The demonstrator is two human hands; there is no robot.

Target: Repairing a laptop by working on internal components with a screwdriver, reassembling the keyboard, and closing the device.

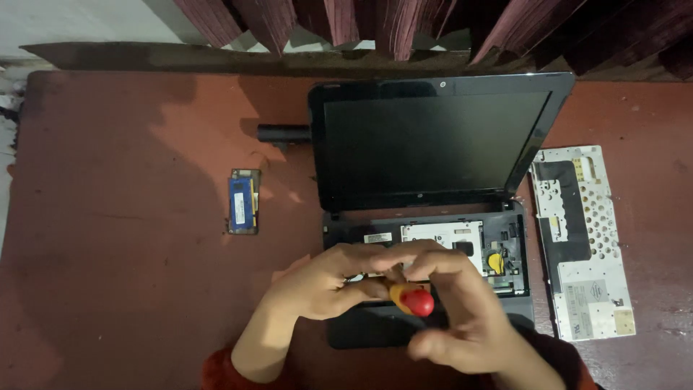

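A: What do you have in view?

B: I'm looking down at an open laptop on a reddish table. Its keyboard is already out: the keyboard panel lies face down on the table just right of the laptop, and the bay beneath the screen is bare, with a circuit board and a yellow part showing.

A: And my hands?

B: Both are over the front of the base. The right hand is closed around a screwdriver with a red and yellow handle, its end pointing up toward me. The left hand has its fingers curled together at the shaft, touching the right; I can't see the tip or what it meets.

A: What else is off the machine?

B: A blue memory module lies well left of the laptop, and a black cylindrical piece sits by the lid's left corner.

A: How far along, then?

B: I'd judge partway: keyboard and module removed, base shell and board yet in place.
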